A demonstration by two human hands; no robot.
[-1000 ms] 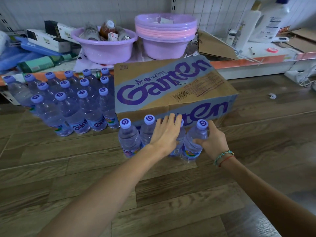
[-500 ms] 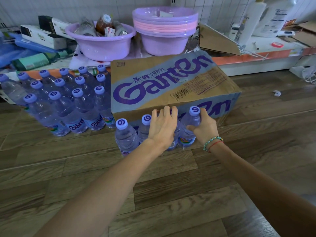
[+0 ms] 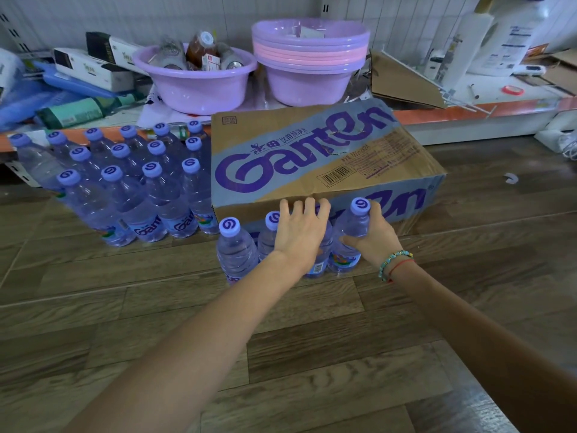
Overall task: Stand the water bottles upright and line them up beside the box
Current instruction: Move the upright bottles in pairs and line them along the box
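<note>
Brown cardboard box w/ purple "Ganten" lettering (image 3: pixel 312 157) sits on wood-plank floor (image 3: pixel 281 339). Row of four clear plastic water bottles w/ purple caps (image 3: pixel 235 248) stands upright against box front. Left hand (image 3: pixel 301 232) lies flat, fingers spread, over third bottle, tips touching box edge. Right hand (image 3: pixel 373 237) wraps rightmost bottle (image 3: pixel 352 226). Larger upright bottle block (image 3: pixel 125 182) stands left of box.

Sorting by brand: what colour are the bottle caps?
Light purple plastic bottle caps with a white swirl; head view.
</note>
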